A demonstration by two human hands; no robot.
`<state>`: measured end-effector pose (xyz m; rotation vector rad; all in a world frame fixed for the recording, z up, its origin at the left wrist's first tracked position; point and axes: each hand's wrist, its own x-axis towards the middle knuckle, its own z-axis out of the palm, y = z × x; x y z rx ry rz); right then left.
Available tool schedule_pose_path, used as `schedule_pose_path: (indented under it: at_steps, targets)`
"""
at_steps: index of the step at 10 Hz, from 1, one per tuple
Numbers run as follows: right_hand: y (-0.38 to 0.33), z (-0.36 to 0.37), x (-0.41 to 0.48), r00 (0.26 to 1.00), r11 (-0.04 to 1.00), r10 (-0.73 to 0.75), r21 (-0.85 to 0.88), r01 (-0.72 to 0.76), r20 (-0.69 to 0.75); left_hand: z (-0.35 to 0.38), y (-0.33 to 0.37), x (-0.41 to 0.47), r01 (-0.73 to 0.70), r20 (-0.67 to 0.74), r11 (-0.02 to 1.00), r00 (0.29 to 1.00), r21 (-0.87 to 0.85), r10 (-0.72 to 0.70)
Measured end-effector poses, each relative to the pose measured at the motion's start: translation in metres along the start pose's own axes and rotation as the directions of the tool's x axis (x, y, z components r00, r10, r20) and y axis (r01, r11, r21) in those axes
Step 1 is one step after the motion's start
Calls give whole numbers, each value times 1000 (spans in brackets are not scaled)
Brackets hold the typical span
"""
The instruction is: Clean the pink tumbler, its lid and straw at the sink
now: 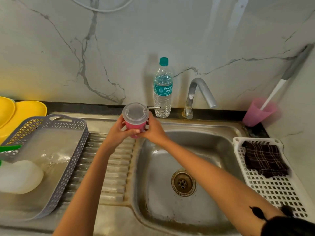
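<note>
Left hand (117, 132) and right hand (153, 130) curl round a pink tumbler (135, 127) from either side, its clear lid (135, 113) on top and a metal straw (153, 108) slanting out above the right hand. Beneath the grip lie a steel sink (162, 167) and ribbed drainboard (109, 167). Just behind it stand a water bottle (162, 92), a tap (201, 92) and a marble wall (119, 48).
</note>
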<state>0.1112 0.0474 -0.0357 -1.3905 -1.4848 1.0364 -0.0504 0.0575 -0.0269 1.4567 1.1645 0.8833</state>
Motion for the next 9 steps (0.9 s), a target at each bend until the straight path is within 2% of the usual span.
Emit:
schedule_pose_path:
  at_steps: [2,4,6,8,9]
  targets:
    - [5,16,39,1000,998,3,-58,-3,-8,-15,-17,27,-4,-39,998,999,-68,2]
    - [20,30,51,998,996,4,-88,-9,-66,-27,-37,41,-9,39,996,999,-94,12]
    - [20,35,55,996,991,-23,-132,12,-82,-34,-47,47,27,60,990,998,-137,-19]
    - [21,33,56,998,987,-6,-162,-3,-55,-31,-47,45,22,80,993,997,-115,-13]
    - [20,28,49,999,984,45,-175,-40,23,-21,-50,34,-14,-3,995,1000,-102,14]
